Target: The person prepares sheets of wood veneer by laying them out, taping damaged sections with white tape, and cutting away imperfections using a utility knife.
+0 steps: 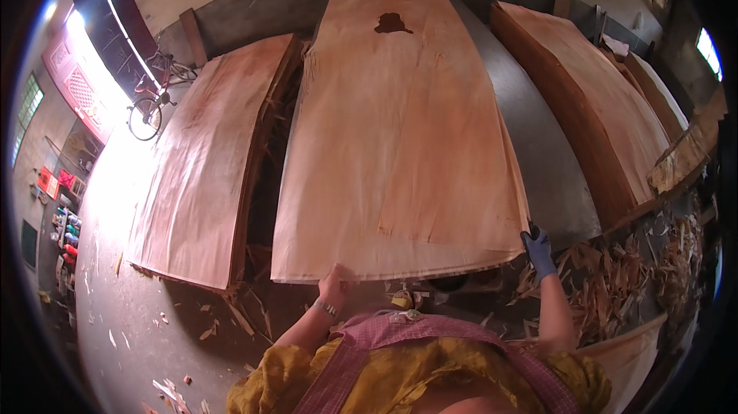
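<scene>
Wooden sheet [346, 176] stretches ahead of both hands [334, 289], at its near edge.

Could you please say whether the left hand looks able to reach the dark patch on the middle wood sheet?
Probably not: the left hand is at the near edge of the middle wood sheet, while the dark patch lies near the far end, with most of the length between.

A woodworking workshop is shown: a stack of thin wood sheets [215, 152] is set at nine o'clock and another stack [592, 83] at two, with a broad wood sheet [346, 145] spread at twelve. Wood scraps [607, 283] are strewn over the floor [123, 329], thickest at four o'clock; a bicycle [161, 97] is parked at ten.
</scene>
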Available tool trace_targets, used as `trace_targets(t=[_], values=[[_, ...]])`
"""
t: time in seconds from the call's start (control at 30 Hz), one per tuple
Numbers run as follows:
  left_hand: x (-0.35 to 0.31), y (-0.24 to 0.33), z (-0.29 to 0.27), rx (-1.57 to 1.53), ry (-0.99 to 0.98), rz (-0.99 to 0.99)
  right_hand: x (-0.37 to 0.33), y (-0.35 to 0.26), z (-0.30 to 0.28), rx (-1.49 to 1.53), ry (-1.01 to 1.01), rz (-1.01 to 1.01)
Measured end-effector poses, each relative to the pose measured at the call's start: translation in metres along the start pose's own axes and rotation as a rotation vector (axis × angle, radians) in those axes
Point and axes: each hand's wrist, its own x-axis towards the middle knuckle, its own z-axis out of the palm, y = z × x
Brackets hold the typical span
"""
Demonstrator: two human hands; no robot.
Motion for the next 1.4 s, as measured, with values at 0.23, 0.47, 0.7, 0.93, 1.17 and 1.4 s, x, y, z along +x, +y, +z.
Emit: trace_targets(t=[0.23,0.47,0.7,0.93,1.17,1.4], values=[[0.064,-0.041,0.076,-0.133,0.097,0.007,0.081,0.078,0.016,0.215,-0.059,0.079],[0.037,-0.039,0.088,-0.117,0.438,0.106,0.062,0.052,0.037,-0.034,-0.119,0.116],[0.050,-0.062,0.114,-0.127,0.440,0.182,0.014,0.097,0.036,-0.077,-0.025,-0.042],[0.072,-0.084,0.130,-0.154,0.631,0.301,-0.024,0.088,0.039,0.066,-0.016,-0.060],[0.070,-0.079,0.131,-0.204,0.606,0.282,0.021,0.074,0.021,0.580,-0.163,0.079],[0.063,-0.076,0.144,-0.161,0.674,0.190,0.003,0.155,-0.049,-0.077,0.115,0.045]])
